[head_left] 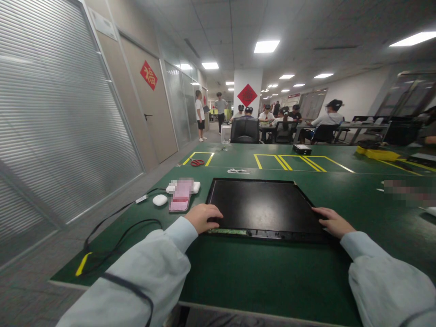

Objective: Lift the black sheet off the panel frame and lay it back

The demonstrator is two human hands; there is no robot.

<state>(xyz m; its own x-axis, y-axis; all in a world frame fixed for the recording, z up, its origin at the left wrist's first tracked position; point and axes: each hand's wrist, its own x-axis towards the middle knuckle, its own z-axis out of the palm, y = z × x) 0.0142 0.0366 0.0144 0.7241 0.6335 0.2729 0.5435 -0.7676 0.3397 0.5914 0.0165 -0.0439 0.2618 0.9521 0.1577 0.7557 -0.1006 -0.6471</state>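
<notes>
A black flat display panel (259, 204) lies on the green table in front of me. Along its near edge runs a narrow strip, with a green circuit board (227, 232) showing at the left. My left hand (204, 218) grips the near left corner, its fingers and thumb curved over the dark surface. At the opposite side my right hand (334, 221) holds the right edge, fingers on the rim and thumb lower down. The undersides of both grips are hidden.
Left of the panel are a pink phone (181, 195), a white rounded device (160, 200) and a black cable (119, 209). Red-handled scissors (197, 162) lie farther back. A small black box (302, 149) and a yellow tray (377, 153) stand at the far side. Several people sit beyond.
</notes>
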